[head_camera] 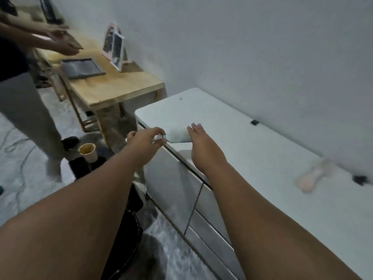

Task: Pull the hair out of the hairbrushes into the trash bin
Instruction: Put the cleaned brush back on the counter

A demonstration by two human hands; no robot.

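Note:
A white hairbrush point(178, 135) lies at the front left edge of the white cabinet top point(252, 142), its bristle pad facing up. My left hand point(146, 139) grips its handle with curled fingers, just off the cabinet's edge. My right hand point(201, 141) is beside the brush head on the right, fingers straight, touching or nearly touching it. A second, pinkish hairbrush point(311, 176) lies blurred on the cabinet top far to the right. A black trash bin point(123, 229) stands on the floor under my left forearm, mostly hidden.
A paper cup point(88, 152) sits on a dark stand left of the cabinet. Behind it is a wooden table point(121, 87) with a tablet point(81, 68) and a small framed mirror point(116, 47). Another person point(24, 93) stands at the left, hands over that table.

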